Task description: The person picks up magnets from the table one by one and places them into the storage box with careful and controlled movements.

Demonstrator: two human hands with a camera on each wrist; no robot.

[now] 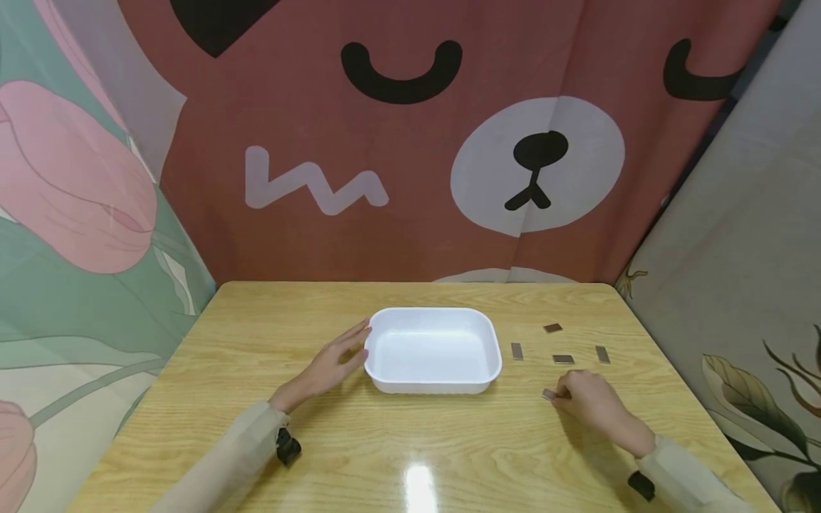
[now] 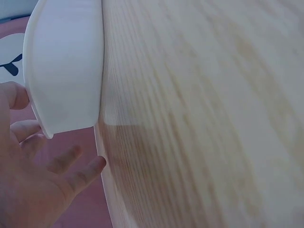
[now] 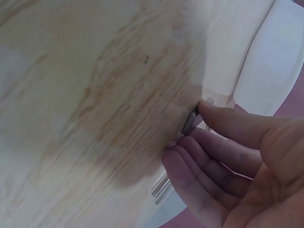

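A white rectangular plastic tray with rounded corners (image 1: 431,386) stands upright near the middle of a light wood-grain table (image 1: 385,442), its smooth inside bare. The person's left hand (image 1: 328,367) reaches to the tray's left end, fingers relaxed and spread apart; the left wrist view shows fingertips against the outer side of the rim, the lower fingers free of it. The right hand (image 1: 593,402) is to the right of the tray, well apart from it, pinching a small thin brownish-grey rectangular piece (image 1: 549,394) between thumb and index finger, the other fingers curled in beneath. In the right wrist view that piece is tilted just over the wood; whether its edge touches the table cannot be told. Four similar flat pieces lie separately to the right of the tray: one crosswise piece (image 1: 563,359) just beyond the right hand, one upright-lying piece (image 1: 517,351) just beside the tray, one slanted darker piece (image 1: 553,328) farthest back, and one outermost piece (image 1: 602,354) nearest the table's right edge. Both forearms wear cream sleeves (image 1: 237,449), with a small black device (image 1: 288,447) at each wrist. Behind the table hangs a reddish-brown fabric with a cartoon animal face (image 1: 410,246).
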